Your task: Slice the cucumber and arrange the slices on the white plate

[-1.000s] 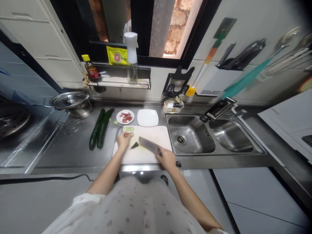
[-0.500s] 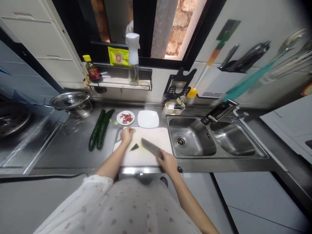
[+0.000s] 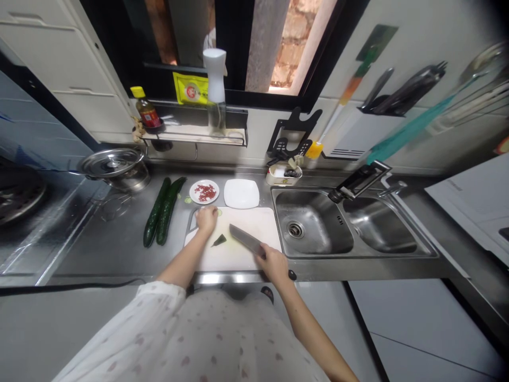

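My left hand point(image 3: 207, 218) lies on the far left part of the white cutting board point(image 3: 234, 249), its fingers curled over the cucumber slices point(image 3: 219, 213) there. My right hand point(image 3: 272, 263) grips the handle of a cleaver point(image 3: 245, 240), whose blade rests low over the board and points up-left. A dark green cucumber end piece point(image 3: 219, 241) lies on the board between the two hands.
Two whole cucumbers point(image 3: 163, 208) lie left of the board. A small plate of chopped red chilli point(image 3: 204, 191) and a bare white square plate point(image 3: 241, 193) sit behind it. A double sink point(image 3: 350, 225) is to the right, a steel pot point(image 3: 115, 167) at far left.
My left hand moved from the middle left of the board to its far edge, over the slices. The cleaver and right hand hardly shifted.
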Action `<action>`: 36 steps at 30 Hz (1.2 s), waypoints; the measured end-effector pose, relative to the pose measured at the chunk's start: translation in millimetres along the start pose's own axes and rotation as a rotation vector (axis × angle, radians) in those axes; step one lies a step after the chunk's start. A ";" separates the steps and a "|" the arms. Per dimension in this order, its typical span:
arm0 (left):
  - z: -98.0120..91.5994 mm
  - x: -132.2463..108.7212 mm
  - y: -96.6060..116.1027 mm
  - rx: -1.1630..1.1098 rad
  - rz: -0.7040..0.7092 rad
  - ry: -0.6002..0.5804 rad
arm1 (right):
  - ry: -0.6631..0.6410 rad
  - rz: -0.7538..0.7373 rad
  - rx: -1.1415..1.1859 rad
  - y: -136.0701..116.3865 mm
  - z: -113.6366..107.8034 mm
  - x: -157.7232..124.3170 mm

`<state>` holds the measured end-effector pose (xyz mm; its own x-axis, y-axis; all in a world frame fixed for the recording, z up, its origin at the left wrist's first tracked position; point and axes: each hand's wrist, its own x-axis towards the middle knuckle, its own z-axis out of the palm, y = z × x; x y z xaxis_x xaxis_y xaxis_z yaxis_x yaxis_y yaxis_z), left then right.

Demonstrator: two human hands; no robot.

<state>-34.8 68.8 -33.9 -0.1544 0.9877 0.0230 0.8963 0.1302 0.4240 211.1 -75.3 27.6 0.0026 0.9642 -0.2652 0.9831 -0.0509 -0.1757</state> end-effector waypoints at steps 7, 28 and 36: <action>-6.9 -4.3 0.7 0.068 0.061 -0.027 | -0.029 0.002 -0.004 1.0 0.6 2.1; 1.1 -67.6 -34.7 -0.289 0.024 0.177 | -0.009 0.002 0.053 -4.3 5.3 1.6; 9.3 -106.6 -39.3 -0.444 0.155 0.175 | -0.026 -0.036 0.078 -19.4 2.3 3.5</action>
<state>-49.7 -40.8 -61.5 -0.1352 0.9583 0.2518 0.6565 -0.1037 0.7472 191.6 -71.6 27.9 -0.0381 0.9588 -0.2815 0.9654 -0.0374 -0.2581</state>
